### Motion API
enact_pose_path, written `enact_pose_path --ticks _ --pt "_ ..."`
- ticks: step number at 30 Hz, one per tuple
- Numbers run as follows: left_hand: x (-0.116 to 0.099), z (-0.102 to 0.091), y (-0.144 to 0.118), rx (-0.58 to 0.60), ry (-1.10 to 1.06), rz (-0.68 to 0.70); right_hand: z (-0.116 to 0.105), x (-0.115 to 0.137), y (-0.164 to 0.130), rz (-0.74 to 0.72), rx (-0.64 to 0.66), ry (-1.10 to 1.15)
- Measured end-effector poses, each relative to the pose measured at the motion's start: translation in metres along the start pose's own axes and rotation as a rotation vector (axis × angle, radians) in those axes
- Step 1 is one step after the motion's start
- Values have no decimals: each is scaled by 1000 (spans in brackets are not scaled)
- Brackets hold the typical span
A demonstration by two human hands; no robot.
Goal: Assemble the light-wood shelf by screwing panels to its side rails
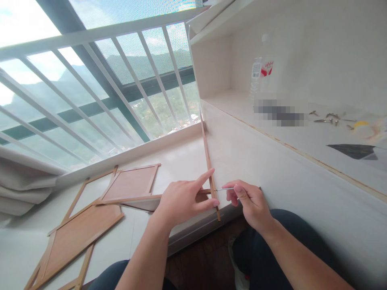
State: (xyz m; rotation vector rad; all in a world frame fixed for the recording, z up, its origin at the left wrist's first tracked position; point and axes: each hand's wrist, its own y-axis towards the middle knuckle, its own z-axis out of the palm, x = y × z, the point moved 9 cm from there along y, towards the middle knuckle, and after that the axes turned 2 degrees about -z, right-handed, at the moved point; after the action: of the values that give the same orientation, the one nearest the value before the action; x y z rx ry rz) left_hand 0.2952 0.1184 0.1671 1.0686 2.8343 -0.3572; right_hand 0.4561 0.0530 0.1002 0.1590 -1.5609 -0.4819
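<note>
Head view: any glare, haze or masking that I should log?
In the head view, the sky washes out to white at upper left; the window screen shows rippling moiré; a pixelated patch hides part of the shelf; the bottle looks hazy; left hand and right hand look fairly clear.

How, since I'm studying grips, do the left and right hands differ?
The left hand spreads its thumb and forefinger at the wooden strip; the right hand pinches a thin metal tool. The left hand's forefinger is extended; the right hand's visible fingers are curled. Both are bare.
</note>
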Motion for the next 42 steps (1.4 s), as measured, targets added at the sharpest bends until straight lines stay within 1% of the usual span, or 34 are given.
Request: enact_pose_path --ticks 6,14,26,42 --pt "1 2 0 15 -18 -13 0 -3 4 100 -17 28" --pt "2 2 -1 23 -20 -14 2 -12 4 196 -23 107" --pt "1 1 -1 12 -12 -9 0 -6 4 158 -38 76" --pt "0 1 0 20 -14 -14 -4 -3 5 143 -64 43"
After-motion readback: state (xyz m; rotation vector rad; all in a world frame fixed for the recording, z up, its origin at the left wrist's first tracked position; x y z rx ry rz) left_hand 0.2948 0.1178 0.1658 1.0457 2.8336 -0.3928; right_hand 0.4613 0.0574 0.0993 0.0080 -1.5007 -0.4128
